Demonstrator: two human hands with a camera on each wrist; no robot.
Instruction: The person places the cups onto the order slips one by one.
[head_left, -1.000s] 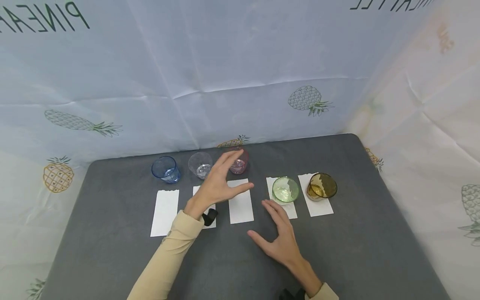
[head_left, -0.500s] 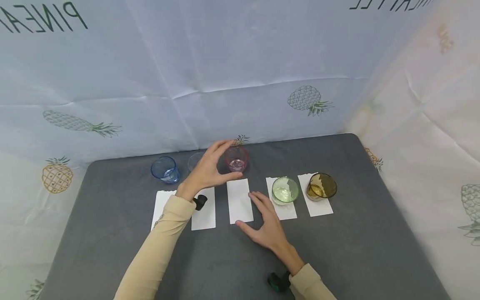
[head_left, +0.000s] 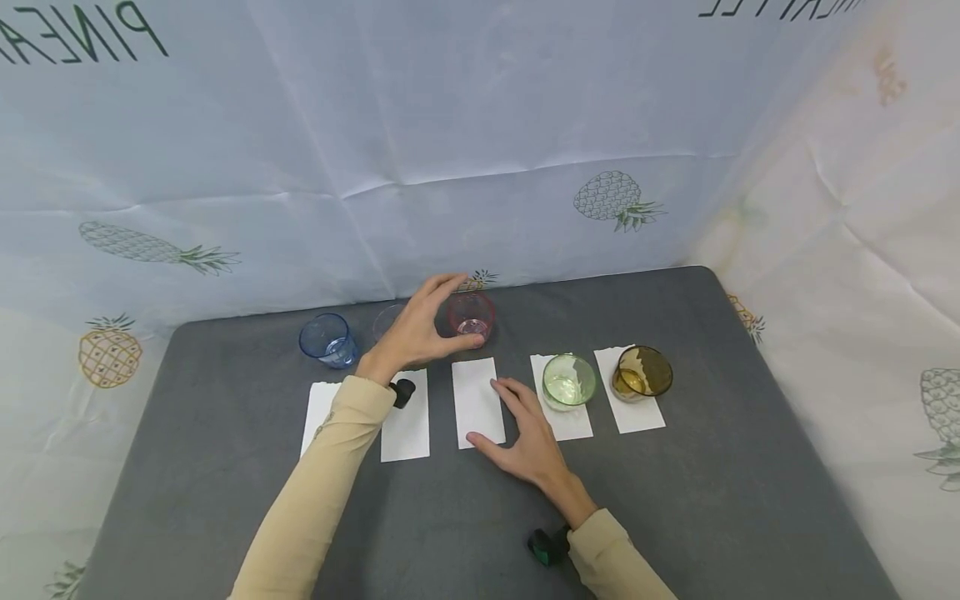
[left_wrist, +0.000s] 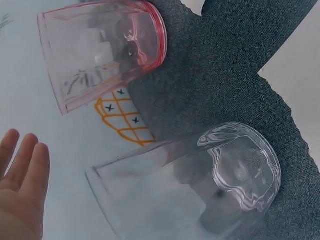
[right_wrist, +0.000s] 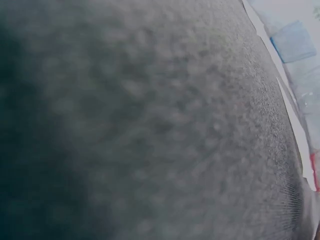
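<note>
My left hand (head_left: 417, 332) is held with thumb and fingers spread beside a pink-rimmed glass (head_left: 472, 315), holding nothing. In the left wrist view a gap separates the fingers (left_wrist: 37, 172) from that glass and from a clear glass (left_wrist: 200, 187). The hand partly hides the clear glass in the head view. My right hand (head_left: 529, 442), its thumb and fingers apart, hovers over the right edge of the middle white paper (head_left: 472, 396) and holds nothing. The right wrist view is mostly blurred grey cloth.
A blue glass (head_left: 327, 342) stands at the back left. On two papers at right stand a green glass (head_left: 568, 382) and an amber glass (head_left: 642, 372). Two more papers lie at left, one partly under the left sleeve (head_left: 318, 467). A pineapple-print curtain (head_left: 465, 200) hangs behind the grey table (head_left: 720, 467).
The left hand has moved back and left, to beside the pink-rimmed glass. The right hand has moved left and slightly forward, towards the middle paper. The glasses stay put.
</note>
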